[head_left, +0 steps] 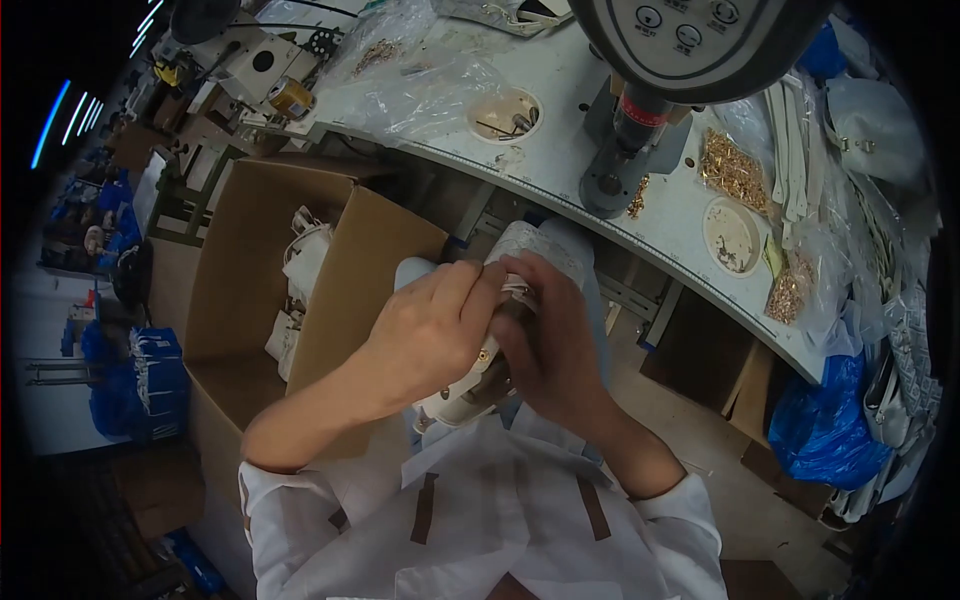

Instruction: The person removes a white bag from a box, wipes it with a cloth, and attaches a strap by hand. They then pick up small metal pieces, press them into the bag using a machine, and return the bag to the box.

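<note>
Both my hands hold a white bag [470, 395] over my lap, below the curved edge of the workbench. My left hand [430, 330] grips its upper part from the left. My right hand [550, 335] closes over the top from the right, fingers on a white strap or handle [518, 290]. A small gold fitting [487, 352] shows between the two hands. Much of the bag is hidden under my hands.
An open cardboard box [250, 250] with white bags inside stands at my left. On the white workbench [560, 140] stands a press machine [640, 110], with piles of gold hardware [735, 170], small dishes [732, 235], plastic bags and white straps [795, 150]. A blue bag [825, 420] lies right.
</note>
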